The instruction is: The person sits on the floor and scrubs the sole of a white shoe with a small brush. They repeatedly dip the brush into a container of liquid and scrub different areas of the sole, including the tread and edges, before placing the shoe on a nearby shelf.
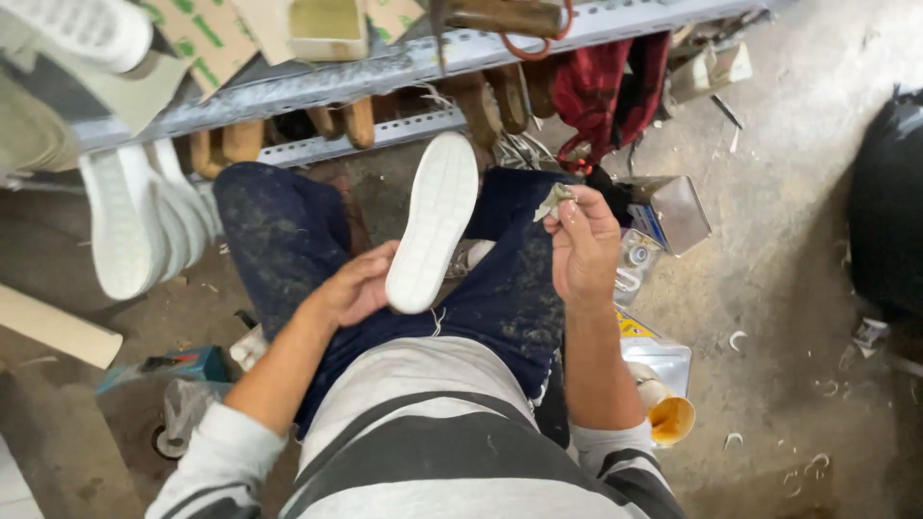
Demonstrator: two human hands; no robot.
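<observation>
A white shoe sole [435, 223] is lying sole-up across the lap of a seated person in dark, dust-marked trousers [288, 240], its long axis running from the heel end near the person's belly up and slightly right toward the toe end at the metal rack [317, 82]. The left hand [358, 286] is cupping the near end of the sole from the left side, fingers curled against its edge and thumb side turned toward it, so the sole is resting partly on the thigh and partly in that grip. The right hand [582, 245] is hovering just to the right of the sole's middle, apart from it, with fingertips pressed together in a pinch on a small crumpled grey scrap [555, 200] that may be abrasive paper or cloth; which, the view is not showing. The scrap is sitting level with the sole's upper half, so the sole lies to the left of the pinching hand, while the left hand is the one in contact. Beyond the lap, more white soles [125, 226] are hanging at the left of the rack, wooden handles [358, 120] are poking down below the shelf, and a tin of yellow glue [668, 415] is standing on the littered concrete floor [798, 288] by the right hip.
</observation>
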